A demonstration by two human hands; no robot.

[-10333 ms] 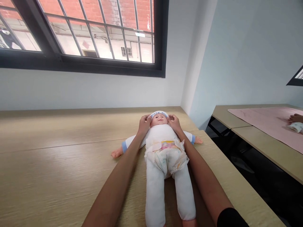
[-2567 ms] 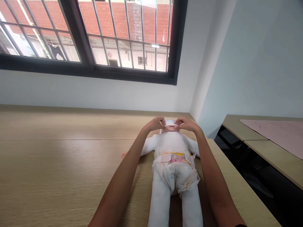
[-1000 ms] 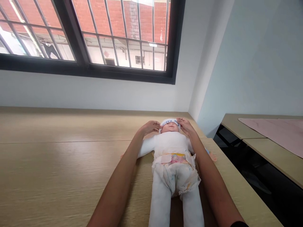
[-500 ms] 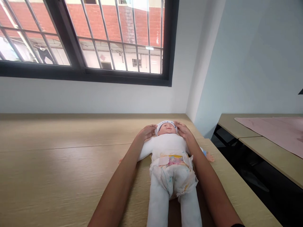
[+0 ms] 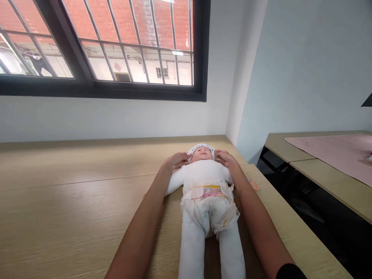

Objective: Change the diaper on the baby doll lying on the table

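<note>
A baby doll (image 5: 203,173) lies on its back on the wooden table, its legs toward me. It has a white cloth body and wears a diaper (image 5: 209,197) with a colored waistband. A white hat (image 5: 200,146) with dark lettering on its band sits on its head. At the hat's left edge, the fingers of my left hand (image 5: 178,160) are bent in and pinch the rim. My right hand (image 5: 224,157) pinches the opposite edge beside the doll's cheek. My forearms run along both sides of the doll and partly hide its arms.
The wooden table (image 5: 72,217) meets the wall under a barred window (image 5: 139,42). Its right edge lies close to the doll. Across a dark gap stands another table (image 5: 328,174) with a pink mat (image 5: 334,149) on it.
The camera view has shifted slightly. My right fingertips have slid a little outward and down along the hat's edge, and more of the band's lettering shows. The doll stays in place.
</note>
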